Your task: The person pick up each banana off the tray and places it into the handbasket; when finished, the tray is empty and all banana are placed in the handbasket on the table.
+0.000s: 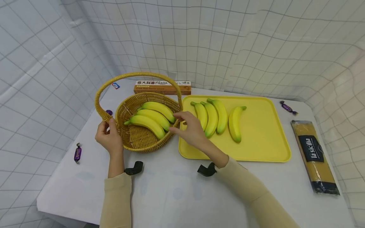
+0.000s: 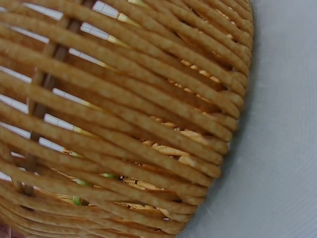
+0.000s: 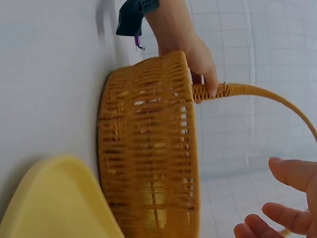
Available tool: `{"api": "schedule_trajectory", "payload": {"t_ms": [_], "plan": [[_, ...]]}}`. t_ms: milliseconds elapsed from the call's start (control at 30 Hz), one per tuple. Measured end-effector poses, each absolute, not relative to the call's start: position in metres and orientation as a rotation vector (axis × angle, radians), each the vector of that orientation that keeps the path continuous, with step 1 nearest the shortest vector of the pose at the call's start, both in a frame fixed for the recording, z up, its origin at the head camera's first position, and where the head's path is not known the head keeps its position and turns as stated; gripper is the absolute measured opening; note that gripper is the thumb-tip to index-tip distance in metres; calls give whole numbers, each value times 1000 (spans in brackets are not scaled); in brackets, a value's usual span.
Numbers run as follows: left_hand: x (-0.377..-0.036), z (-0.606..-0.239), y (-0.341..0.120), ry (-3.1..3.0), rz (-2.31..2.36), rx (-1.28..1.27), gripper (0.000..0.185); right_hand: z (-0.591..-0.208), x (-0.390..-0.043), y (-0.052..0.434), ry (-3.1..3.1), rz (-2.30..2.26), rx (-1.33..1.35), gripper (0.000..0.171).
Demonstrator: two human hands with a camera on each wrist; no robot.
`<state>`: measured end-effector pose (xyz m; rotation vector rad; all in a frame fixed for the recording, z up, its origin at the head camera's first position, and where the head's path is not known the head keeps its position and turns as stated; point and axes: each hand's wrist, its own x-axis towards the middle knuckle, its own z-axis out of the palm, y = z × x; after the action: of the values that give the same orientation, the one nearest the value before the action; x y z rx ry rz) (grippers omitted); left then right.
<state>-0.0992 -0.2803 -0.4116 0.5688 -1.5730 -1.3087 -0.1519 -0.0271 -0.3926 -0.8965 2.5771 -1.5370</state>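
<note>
A wicker basket [image 1: 142, 144] with a tall arched handle [image 1: 137, 74] holds three bananas [image 1: 155, 116] lying side by side. At the basket's left side, my left hand [image 1: 110, 136] pinches the foot of the handle between thumb and fingers, as the right wrist view also shows. My right hand [image 1: 190, 128] hovers over the basket's right rim with thumb and fingers apart, nothing between them, close to the banana tips. The left wrist view is filled by the basket's woven wall [image 2: 124, 109]. Several more bananas [image 1: 211, 120] lie on a yellow tray [image 1: 262, 133] to the right.
Behind the basket lies a pasta box [image 1: 162, 88]. A pack of spaghetti [image 1: 315, 158] is right of the tray. Purple-wrapped candies lie at the left [image 1: 77, 153] and far right [image 1: 288, 108]. Gridded white cloth [image 1: 211, 47] hangs around the table.
</note>
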Motion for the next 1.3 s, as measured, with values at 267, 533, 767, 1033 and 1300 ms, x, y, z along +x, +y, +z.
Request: {"api": "schedule_trajectory", "payload": {"t_ms": [267,533,767,1033,1300], "plan": [[-99,-409,-278,-1563,-1314,570,17,-402,-154,41,2729,-1643,-739,50],[-99,-408,-278,-1563,-1321,559,22,-420,-165,100,2920,-1687,-585,55],[-99,-408,-277,-1581,-1320,587,27,-433,-173,132,2993,-1703,-393,70],[-99,-408,-277,-1584,-1324,588,28,-446,-182,150,2954,-1641,-114,86],[-99,-409,-277,-1588,-1315,594,28,-456,-189,155,2804,-1523,48,97]]}}
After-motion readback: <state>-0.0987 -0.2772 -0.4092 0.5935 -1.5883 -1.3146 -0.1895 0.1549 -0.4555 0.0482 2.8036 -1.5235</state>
